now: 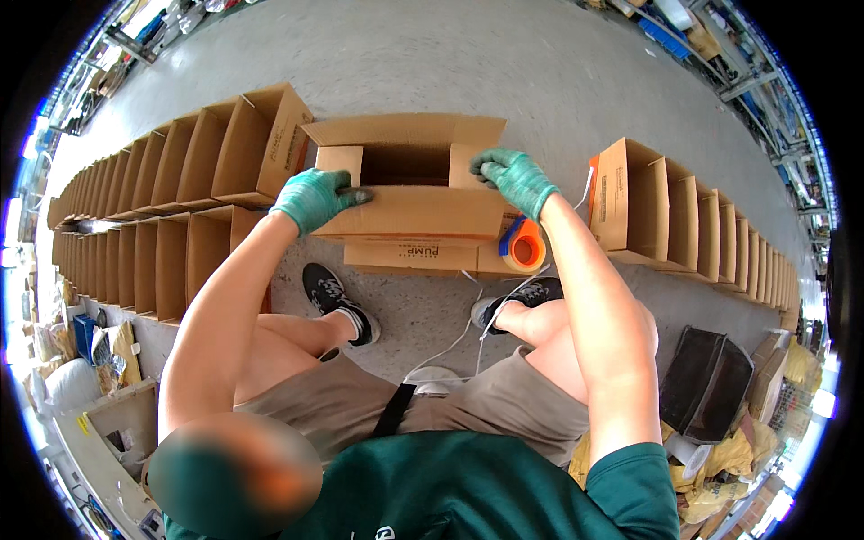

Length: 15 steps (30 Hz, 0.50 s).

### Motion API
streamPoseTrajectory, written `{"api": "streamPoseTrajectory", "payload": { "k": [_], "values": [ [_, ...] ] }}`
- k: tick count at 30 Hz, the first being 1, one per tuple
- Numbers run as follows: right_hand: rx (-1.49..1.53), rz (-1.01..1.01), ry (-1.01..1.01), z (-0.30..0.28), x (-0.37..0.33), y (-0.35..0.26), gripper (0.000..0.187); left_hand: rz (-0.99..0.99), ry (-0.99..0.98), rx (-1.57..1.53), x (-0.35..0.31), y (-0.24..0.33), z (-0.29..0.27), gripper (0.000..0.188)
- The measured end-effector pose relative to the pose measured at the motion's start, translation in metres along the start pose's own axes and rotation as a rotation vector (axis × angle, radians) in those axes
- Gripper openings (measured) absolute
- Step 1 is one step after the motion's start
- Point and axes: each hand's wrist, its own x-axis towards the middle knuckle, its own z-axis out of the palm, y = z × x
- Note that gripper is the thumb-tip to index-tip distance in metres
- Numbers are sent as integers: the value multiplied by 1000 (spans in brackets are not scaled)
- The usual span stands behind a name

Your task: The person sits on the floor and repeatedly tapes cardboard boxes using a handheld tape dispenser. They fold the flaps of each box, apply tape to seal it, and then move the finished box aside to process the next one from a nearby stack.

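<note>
An open brown cardboard box stands on the grey floor in front of my feet, its flaps up. My left hand, in a green glove, presses on the left short flap. My right hand, also gloved in green, grips the right short flap. An orange tape roll hangs around my right wrist, beside the box's right corner. A white cord runs from it down to my waist.
Two long rows of open cardboard boxes stretch away on the left, and another row on the right. A dark bin and yellowish bags sit at lower right. Grey concrete floor lies beyond the box.
</note>
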Motion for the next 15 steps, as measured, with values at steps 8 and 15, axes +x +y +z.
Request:
{"api": "streamPoseTrajectory", "payload": {
  "k": [8, 15],
  "values": [
    [-77, 89, 524, 0, 14, -13, 52, -379, 483, -511, 16, 1, 74, 125],
    [-312, -10, 251, 17, -17, 21, 26, -292, 486, -921, 12, -2, 71, 127]
  ]
}}
